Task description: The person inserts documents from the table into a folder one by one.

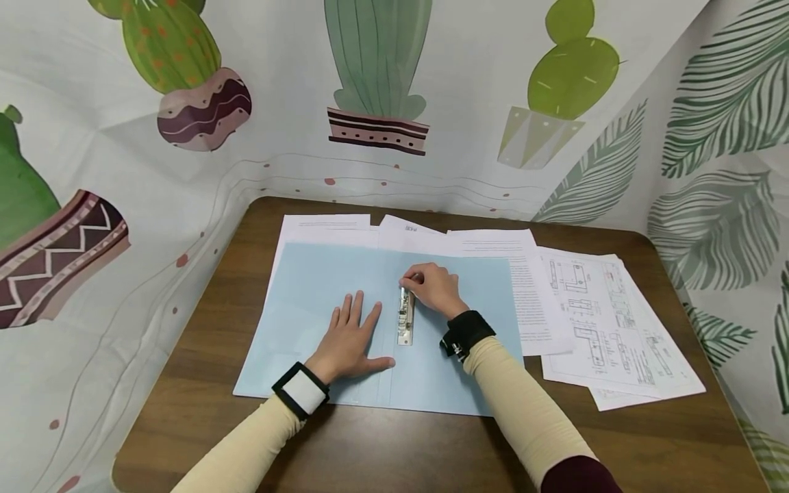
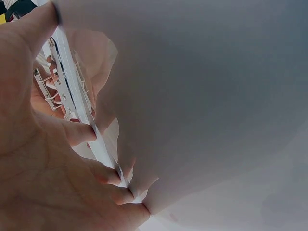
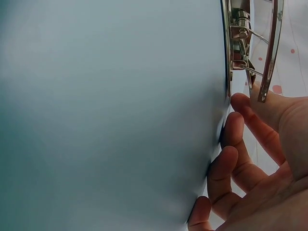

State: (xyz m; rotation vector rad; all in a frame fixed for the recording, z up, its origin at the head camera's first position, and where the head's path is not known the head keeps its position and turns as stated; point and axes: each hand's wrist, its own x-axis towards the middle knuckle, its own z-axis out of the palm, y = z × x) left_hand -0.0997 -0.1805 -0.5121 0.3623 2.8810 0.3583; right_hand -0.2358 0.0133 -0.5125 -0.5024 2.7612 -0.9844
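Observation:
A light blue folder (image 1: 320, 274) lies spread open on the table. Fixed near its middle crease is a silver metal lever clip (image 1: 405, 322). My left hand (image 1: 348, 342) rests flat on the left cover, fingers spread, the thumb reaching across the crease toward the clip. At the clip's far end my right hand (image 1: 436, 286) pinches with thumb and index finger. In the right wrist view the clip's long lever (image 3: 273, 53) stands raised off its base, its end at the thumb, while the other fingertips (image 3: 226, 156) touch the folder.
Printed sheets (image 1: 333, 222) stick out beneath the folder's far edge, with more text pages (image 1: 536, 301) on its right. Farther right are sheets of technical drawings (image 1: 616, 329). The brown table (image 1: 203, 342) meets a cactus-print cloth (image 1: 468, 82) behind it.

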